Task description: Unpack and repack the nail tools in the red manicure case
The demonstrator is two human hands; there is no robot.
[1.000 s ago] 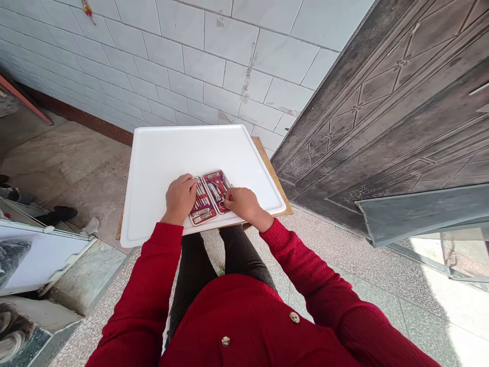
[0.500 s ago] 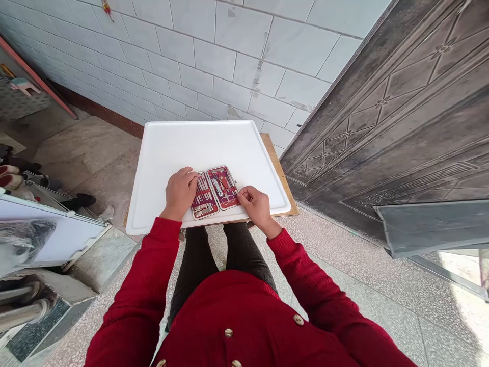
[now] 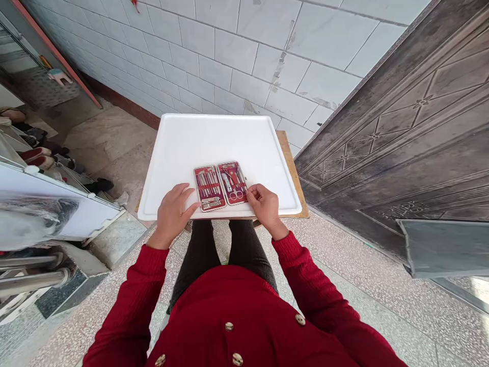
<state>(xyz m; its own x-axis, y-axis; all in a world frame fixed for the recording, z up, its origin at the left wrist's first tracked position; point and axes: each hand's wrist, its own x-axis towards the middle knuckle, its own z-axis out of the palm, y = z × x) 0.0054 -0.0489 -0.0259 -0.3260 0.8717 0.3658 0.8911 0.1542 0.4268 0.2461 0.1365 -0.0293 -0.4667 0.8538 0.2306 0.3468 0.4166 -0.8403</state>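
On a white tray (image 3: 214,140), near the edge closest to the person, a manicure case (image 3: 220,204) lies open and flat between the two hands, its red-lined halves side by side. Slender metal tools (image 3: 208,178) stand in a row in the left half, with nail clippers (image 3: 211,203) below them. The right half holds scissors (image 3: 236,194) and another nail clipper (image 3: 228,182). The left hand (image 3: 172,213) is spread beside the case, its thumb tip close to the lower left corner; whether it touches, I cannot tell. The right hand (image 3: 264,205) has thumb and forefinger drawn together at the case's right edge; whether they pinch the rim is unclear. A wooden board (image 3: 293,176) juts out beneath the tray, before a tiled wall (image 3: 237,56) and a dark, patterned door (image 3: 382,137).
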